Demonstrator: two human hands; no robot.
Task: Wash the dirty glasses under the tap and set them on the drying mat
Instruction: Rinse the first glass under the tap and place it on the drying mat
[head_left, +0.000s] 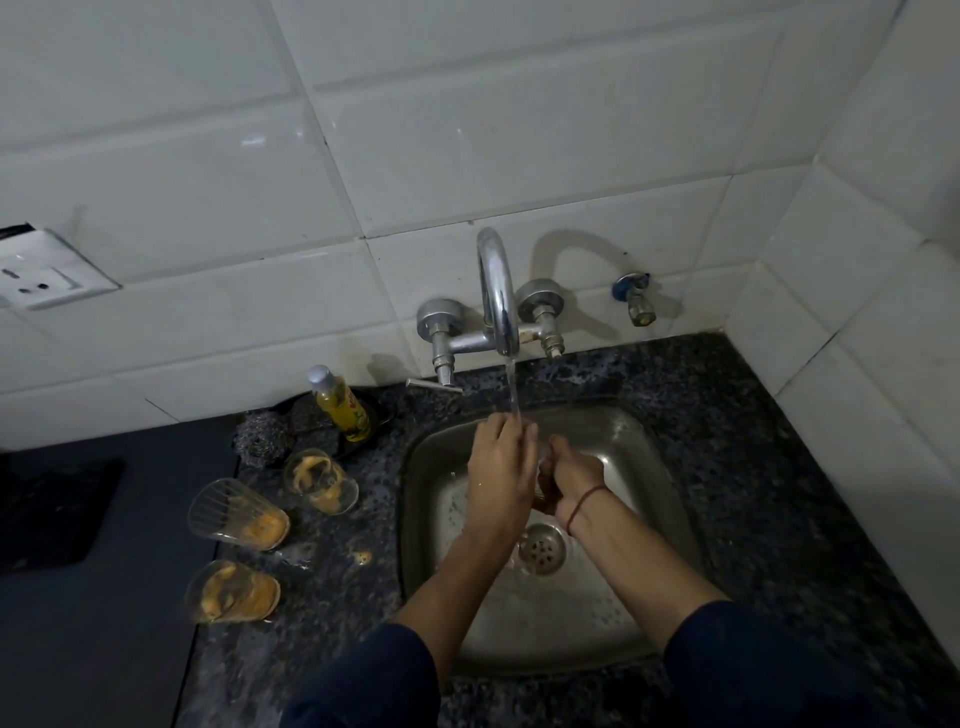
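Over the steel sink (639, 457), both hands hold one clear glass (541, 457) under the stream from the chrome tap (497, 291). My left hand (498, 467) wraps round its left side; my right hand (569, 480) grips it from the right, and most of the glass is hidden between them. Three dirty glasses with yellow residue stand on the counter left of the sink: one at the back (321, 480), one in the middle (236, 514), one nearest me (232, 592). A dark mat (47, 512) lies at the far left.
A yellow dish-soap bottle (340, 402) and steel scrubbers (257, 441) sit behind the glasses. The tap lever (434, 384) points left. A small wall valve (636, 296) is right of the tap, a wall socket (36, 275) at far left. The sink drain (541, 548) lies under my wrists.
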